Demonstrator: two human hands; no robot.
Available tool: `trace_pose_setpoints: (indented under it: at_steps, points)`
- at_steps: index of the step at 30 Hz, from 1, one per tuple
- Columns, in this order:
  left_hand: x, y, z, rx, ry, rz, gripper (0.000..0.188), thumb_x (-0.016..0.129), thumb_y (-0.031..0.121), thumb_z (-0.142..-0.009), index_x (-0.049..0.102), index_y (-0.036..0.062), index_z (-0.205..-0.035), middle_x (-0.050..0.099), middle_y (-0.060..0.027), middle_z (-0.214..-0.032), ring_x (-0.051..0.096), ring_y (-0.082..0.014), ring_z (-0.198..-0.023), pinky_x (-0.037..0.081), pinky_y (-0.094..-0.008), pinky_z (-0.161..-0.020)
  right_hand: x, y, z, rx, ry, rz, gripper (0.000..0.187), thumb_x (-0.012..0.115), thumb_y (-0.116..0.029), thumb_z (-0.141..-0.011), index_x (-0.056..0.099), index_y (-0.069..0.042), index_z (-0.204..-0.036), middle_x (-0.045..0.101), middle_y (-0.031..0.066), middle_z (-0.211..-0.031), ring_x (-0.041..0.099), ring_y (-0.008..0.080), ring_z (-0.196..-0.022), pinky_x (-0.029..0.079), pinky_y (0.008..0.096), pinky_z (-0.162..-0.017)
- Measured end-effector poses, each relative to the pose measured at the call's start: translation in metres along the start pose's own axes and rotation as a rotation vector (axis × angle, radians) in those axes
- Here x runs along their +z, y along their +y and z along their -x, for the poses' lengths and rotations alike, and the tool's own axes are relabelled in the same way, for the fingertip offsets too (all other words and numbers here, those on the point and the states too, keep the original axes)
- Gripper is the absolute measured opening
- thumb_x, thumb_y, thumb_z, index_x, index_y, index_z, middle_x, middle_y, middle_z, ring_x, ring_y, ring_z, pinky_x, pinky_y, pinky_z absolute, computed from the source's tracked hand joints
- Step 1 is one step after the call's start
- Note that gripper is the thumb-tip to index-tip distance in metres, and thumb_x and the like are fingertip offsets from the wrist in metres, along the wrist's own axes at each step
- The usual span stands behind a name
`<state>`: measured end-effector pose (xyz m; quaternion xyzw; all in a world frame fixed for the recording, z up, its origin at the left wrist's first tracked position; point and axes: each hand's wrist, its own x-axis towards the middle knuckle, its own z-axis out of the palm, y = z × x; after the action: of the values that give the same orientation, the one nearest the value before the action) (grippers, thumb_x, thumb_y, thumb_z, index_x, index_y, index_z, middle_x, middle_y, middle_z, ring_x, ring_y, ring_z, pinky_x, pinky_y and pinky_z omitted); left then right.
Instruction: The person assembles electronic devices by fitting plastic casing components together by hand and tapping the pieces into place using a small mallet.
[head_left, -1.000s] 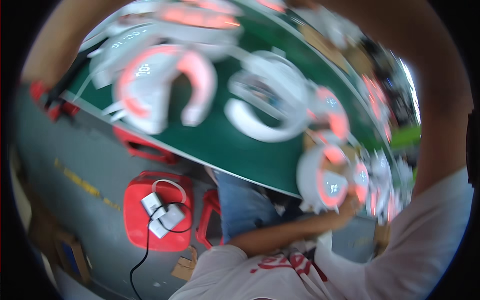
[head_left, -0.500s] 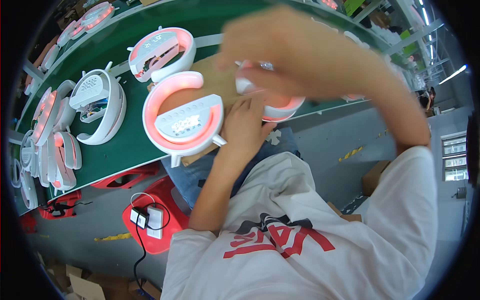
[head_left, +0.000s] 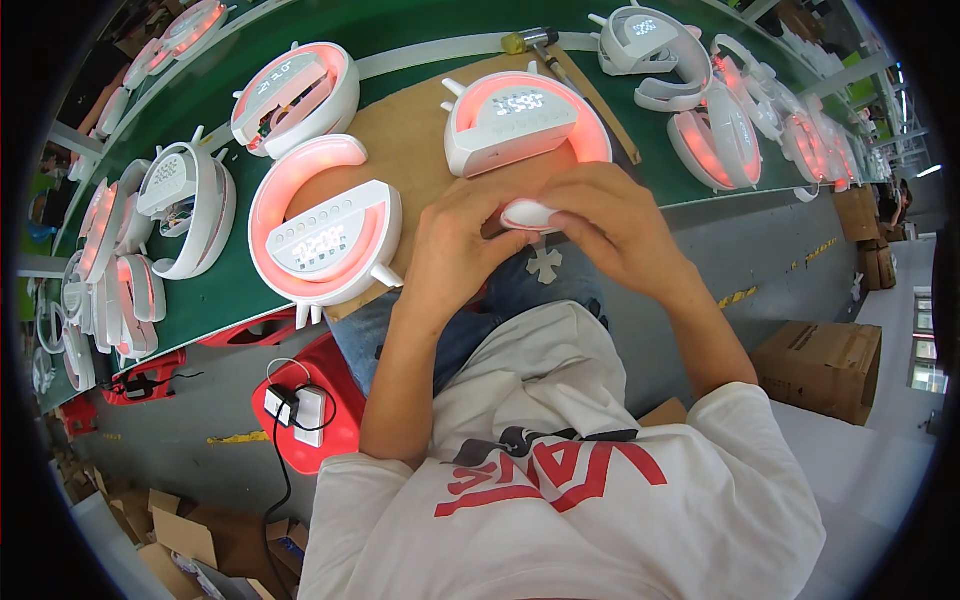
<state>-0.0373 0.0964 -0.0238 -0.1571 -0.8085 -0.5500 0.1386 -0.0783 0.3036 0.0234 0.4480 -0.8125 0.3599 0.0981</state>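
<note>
1. Both hands meet over the near edge of the desk [head_left: 700, 195]. Left hand [head_left: 455, 250] and right hand [head_left: 610, 225] hold a small white oval part [head_left: 528, 213] between them, fingers of both pinching it from either side. The part sits right at the fingertips, above the person's lap, not resting on anything.
2. Risk: the part is small and smooth-looking, held by tips only. A slip probably drops it past the desk edge to the lap or the floor, where boxes and cables lie.
3. A white cross-shaped piece [head_left: 545, 263] hangs just below the fingers. Cannot tell whether it is joined to the oval part or loose. If loose, it likely falls first.
4. Just beyond the fingers lies a lit white-and-pink half-ring lamp clock [head_left: 525, 125] on a brown cardboard sheet [head_left: 420, 130]. A knuckle push forward could shove it or scuff its glowing ring.
5. Left of the left fingers, a second lit lamp clock [head_left: 325, 235] lies near the desk edge, pegs overhanging. An elbow or wrist swing could tip it off.
6. Beyond the fingers, a yellow-handled screwdriver [head_left: 535, 42] lies past the first clock; it may roll if bumped.
</note>
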Motion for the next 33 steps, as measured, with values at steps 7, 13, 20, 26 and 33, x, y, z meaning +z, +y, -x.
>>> trace_pose_setpoints:
  at_steps: [7, 13, 20, 26, 33]
  points:
    - [0.034, 0.008, -0.011, -0.151, 0.261, 0.663, 0.034, 0.078, 0.011, -0.084, 0.066, -0.0018, -0.114, 0.066, -0.0104, -0.107, 0.064, -0.0188, -0.095, 0.05, -0.031, -0.084, 0.009, -0.014, -0.012, 0.098, 0.348, -0.109, 0.037, 0.063, -0.006, -0.092, 0.06, 0.0, -0.128, 0.064, 0.0177, -0.119, 0.063, 0.0292, -0.104, 0.048, 0.0375, -0.093]
    - [0.05, 0.022, -0.02, -0.054, 0.359, 0.58, 0.035, 0.052, 0.031, -0.105, 0.054, 0.001, -0.123, 0.059, -0.0077, -0.105, 0.057, -0.0169, -0.097, 0.046, -0.0293, -0.084, 0.029, -0.023, -0.023, 0.294, 0.479, -0.395, 0.038, 0.061, -0.011, -0.097, 0.055, 0.003, -0.131, 0.061, 0.0151, -0.116, 0.059, 0.0218, -0.107, 0.046, 0.0317, -0.095]
    - [0.042, 0.012, -0.027, 0.046, 0.289, 0.442, 0.034, 0.049, 0.032, -0.106, 0.053, 0.0008, -0.12, 0.058, -0.0079, -0.103, 0.057, -0.0176, -0.091, 0.046, -0.0302, -0.079, 0.028, -0.019, -0.023, 0.321, 0.456, -0.579, 0.033, 0.059, -0.014, -0.099, 0.057, 0.003, -0.127, 0.06, 0.0146, -0.119, 0.059, 0.0226, -0.107, 0.045, 0.0317, -0.094]
    - [0.038, 0.01, -0.03, 0.123, 0.3, 0.43, 0.032, 0.049, 0.029, -0.106, 0.052, 0.0001, -0.117, 0.055, -0.01, -0.103, 0.057, -0.0203, -0.086, 0.047, -0.0322, -0.076, 0.025, -0.013, -0.024, 0.256, 0.4, -0.339, 0.032, 0.057, -0.015, -0.1, 0.057, 0.003, -0.127, 0.06, 0.0148, -0.12, 0.059, 0.0243, -0.104, 0.047, 0.0334, -0.089]
    - [0.036, 0.013, -0.034, 0.109, 0.256, 0.391, 0.032, 0.05, 0.03, -0.105, 0.05, 0.0008, -0.116, 0.052, -0.0126, -0.103, 0.055, -0.0239, -0.084, 0.047, -0.0345, -0.074, 0.028, -0.011, -0.023, 0.238, 0.449, -0.431, 0.033, 0.057, -0.012, -0.1, 0.055, 0.005, -0.129, 0.06, 0.015, -0.118, 0.058, 0.0206, -0.105, 0.046, 0.0309, -0.089]
